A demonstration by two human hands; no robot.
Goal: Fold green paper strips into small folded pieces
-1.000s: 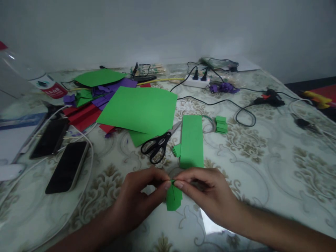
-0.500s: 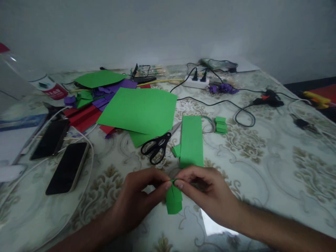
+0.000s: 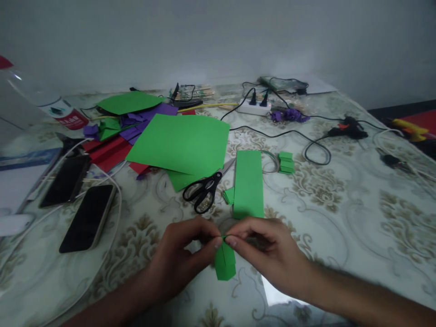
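Note:
Between my hands hangs a folded green paper piece (image 3: 225, 264), creased down its middle. My left hand (image 3: 189, 252) pinches its top edge from the left, thumb against fingertips. From the right, my right hand (image 3: 267, 247) pinches the same edge close beside it; the fingertips hide the very top. Just beyond the hands lies a green paper strip (image 3: 249, 184), with a small folded green paper (image 3: 229, 195) at its left side. Black-handled scissors (image 3: 206, 188) rest left of the strip, blades pointing up and right. Another small folded green piece (image 3: 286, 163) lies to the strip's right.
A large green sheet (image 3: 180, 141) lies over red and purple paper at the back left. Two phones, one nearer (image 3: 87, 219), sit among white cables. A bottle (image 3: 64, 111) stands far left. A power strip (image 3: 255, 106) and a glue gun (image 3: 348, 128) trail cords behind.
Both hands keep their pinch on the green paper. Its lower end has shifted slightly down, and the fingertips have come a little closer together. Everything else stays put.

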